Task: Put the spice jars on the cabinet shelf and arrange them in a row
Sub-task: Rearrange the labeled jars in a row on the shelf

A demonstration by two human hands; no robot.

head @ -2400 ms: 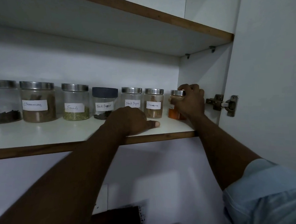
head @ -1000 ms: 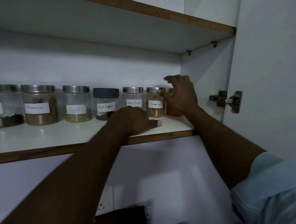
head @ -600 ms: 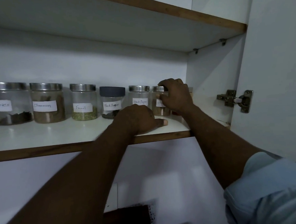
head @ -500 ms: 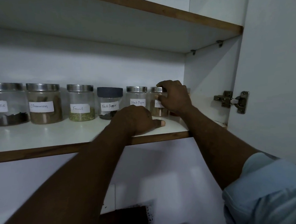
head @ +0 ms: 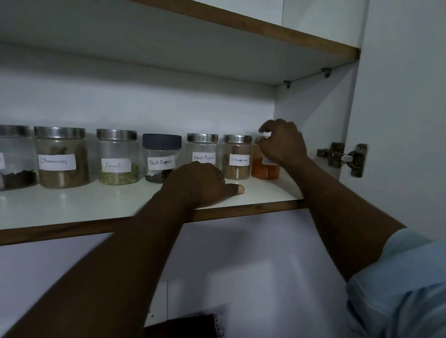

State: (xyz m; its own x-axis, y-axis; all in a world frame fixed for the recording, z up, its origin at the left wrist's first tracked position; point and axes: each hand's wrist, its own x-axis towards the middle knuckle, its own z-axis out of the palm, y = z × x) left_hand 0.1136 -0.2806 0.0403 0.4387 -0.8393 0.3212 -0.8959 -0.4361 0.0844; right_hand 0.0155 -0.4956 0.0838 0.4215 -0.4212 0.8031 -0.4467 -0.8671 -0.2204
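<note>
Your left hand (head: 202, 183) rests fisted on the shelf (head: 63, 205), holding nothing. Your right hand (head: 282, 145) hovers, fingers loose and empty, just before the orange jar (head: 262, 166).

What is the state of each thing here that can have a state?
Jars: seven, upright in a row, lids on.
Cabinet door: open.
Left hand: rests on the shelf, thumb straight, fingers hidden.
Right hand: at the orange jar; grip unclear.

Dim, bluish light — faint glare spots on the shelf (head: 63, 201), lower foreground dark and soft.
</note>
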